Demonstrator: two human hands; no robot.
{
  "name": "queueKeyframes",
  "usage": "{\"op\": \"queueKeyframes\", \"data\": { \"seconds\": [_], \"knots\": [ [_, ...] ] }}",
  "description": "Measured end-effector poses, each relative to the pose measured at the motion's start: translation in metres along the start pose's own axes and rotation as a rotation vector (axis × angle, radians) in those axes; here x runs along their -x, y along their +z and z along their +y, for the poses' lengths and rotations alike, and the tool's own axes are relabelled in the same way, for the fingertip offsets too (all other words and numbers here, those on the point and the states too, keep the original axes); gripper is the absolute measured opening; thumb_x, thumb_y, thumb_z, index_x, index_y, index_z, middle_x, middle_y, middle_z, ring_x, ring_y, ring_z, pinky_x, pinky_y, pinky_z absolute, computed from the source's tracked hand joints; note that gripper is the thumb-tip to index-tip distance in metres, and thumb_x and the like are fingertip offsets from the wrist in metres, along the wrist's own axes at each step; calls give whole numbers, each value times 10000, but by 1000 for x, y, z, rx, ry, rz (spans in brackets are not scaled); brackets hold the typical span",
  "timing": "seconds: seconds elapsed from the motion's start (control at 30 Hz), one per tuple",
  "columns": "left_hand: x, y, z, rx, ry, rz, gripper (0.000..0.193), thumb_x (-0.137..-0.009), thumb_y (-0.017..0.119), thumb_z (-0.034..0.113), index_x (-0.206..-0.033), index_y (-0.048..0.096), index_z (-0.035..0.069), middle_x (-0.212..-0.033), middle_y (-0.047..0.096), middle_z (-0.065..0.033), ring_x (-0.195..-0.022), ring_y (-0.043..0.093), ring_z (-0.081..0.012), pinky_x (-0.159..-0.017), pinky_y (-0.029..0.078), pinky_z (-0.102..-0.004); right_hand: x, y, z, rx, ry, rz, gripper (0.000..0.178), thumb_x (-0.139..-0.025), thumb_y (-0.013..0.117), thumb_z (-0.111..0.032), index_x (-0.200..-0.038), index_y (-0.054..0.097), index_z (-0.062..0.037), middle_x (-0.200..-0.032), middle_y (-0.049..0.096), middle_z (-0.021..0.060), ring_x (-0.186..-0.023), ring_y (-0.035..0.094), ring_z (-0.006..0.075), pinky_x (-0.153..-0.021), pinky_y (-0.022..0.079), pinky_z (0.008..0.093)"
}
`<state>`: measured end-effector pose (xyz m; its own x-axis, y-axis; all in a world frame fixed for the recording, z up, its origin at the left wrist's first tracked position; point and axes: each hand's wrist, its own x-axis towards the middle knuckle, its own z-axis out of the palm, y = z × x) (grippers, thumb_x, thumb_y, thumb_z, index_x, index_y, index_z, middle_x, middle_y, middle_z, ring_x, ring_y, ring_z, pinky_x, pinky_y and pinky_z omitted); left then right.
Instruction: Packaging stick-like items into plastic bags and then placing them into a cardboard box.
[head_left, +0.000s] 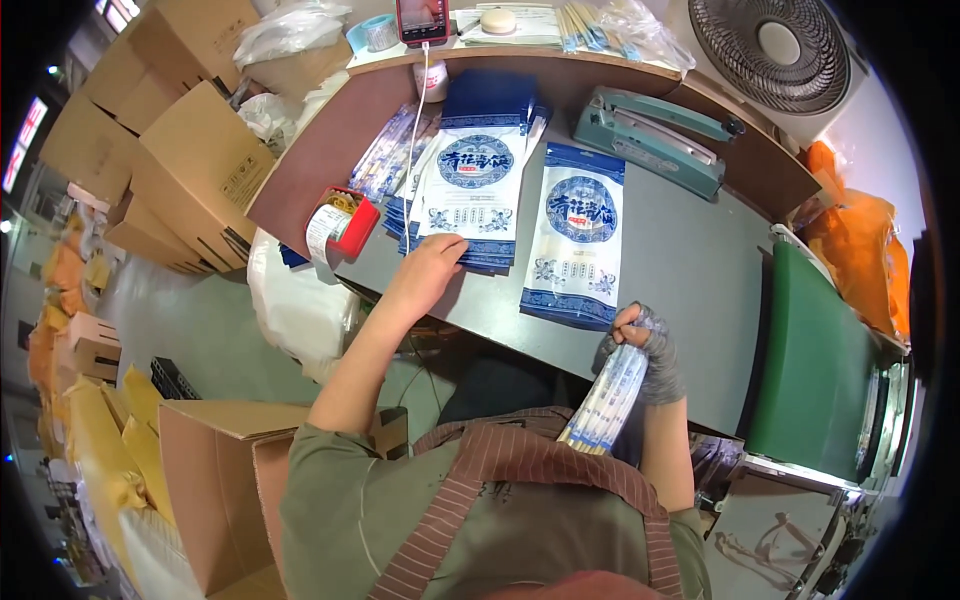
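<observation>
A stack of blue-and-white plastic bags [465, 195] lies on the grey worktable. My left hand [432, 270] is at the stack's lower edge, its fingers closed together on the top bag's rim; part of the grip is hidden. My right hand [655, 350], in a grey fingerless glove, grips one end of a bundle of wrapped chopsticks [608, 400]. The bundle slants down toward my apron, over the table's front edge. Between the hands and farther in, a separate blue-and-white bag [572, 235] lies flat, printed side up.
A teal bag sealer [655, 145] stands at the back right. More wrapped chopsticks [395, 150] lie left of the stack, near a red box [352, 225] of rubber bands. A phone [423, 20] trails a white cable across the stack. An open carton [225, 490] stands at left, a green surface [815, 350] at right.
</observation>
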<state>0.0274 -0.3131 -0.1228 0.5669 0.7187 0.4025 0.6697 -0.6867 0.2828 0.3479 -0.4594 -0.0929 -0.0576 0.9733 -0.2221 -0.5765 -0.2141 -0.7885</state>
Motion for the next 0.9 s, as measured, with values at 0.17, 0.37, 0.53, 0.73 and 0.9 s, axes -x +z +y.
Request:
{"op": "queueKeyframes", "data": {
  "seconds": [0.17,0.37,0.53,0.73,0.9],
  "knots": [
    [-10,7,-26,66,-1,-97,271,-775,648,7,-1043,621,38,-979,643,-127,-896,621,-338,-745,504,-392,2,-7,2,-63,0,5,208,-739,669,-131,-885,584,-9,-736,562,82,-613,590,197,-550,536,346],
    [-37,3,-40,680,-223,-214,148,-830,678,43,-974,651,21,-747,563,1,-706,530,-85,-667,439,-235,0,-11,5,-47,-28,40,215,-738,672,-143,-882,585,-10,-731,555,87,-600,577,196,-538,532,342],
    [-46,8,-49,802,-277,-213,86,-826,682,60,-901,672,18,-697,549,6,-672,515,-83,-654,439,-240,3,-9,1,-17,-40,38,217,-739,683,-150,-876,586,-12,-733,559,87,-583,575,198,-523,531,343],
    [-69,10,-35,697,-315,-272,138,-831,683,57,-941,617,5,-709,510,42,-670,472,-31,-600,409,-215,9,-16,2,-67,-59,27,216,-740,683,-145,-876,586,-7,-739,565,98,-592,584,218,-529,548,372],
    [-89,26,14,1095,-523,-206,150,-876,666,157,-923,670,15,-768,620,12,-685,533,-48,-603,421,-208,25,-16,-2,-33,-76,53,224,-722,679,-155,-870,564,-34,-732,538,82,-607,561,207,-530,522,359]
  ]
}}
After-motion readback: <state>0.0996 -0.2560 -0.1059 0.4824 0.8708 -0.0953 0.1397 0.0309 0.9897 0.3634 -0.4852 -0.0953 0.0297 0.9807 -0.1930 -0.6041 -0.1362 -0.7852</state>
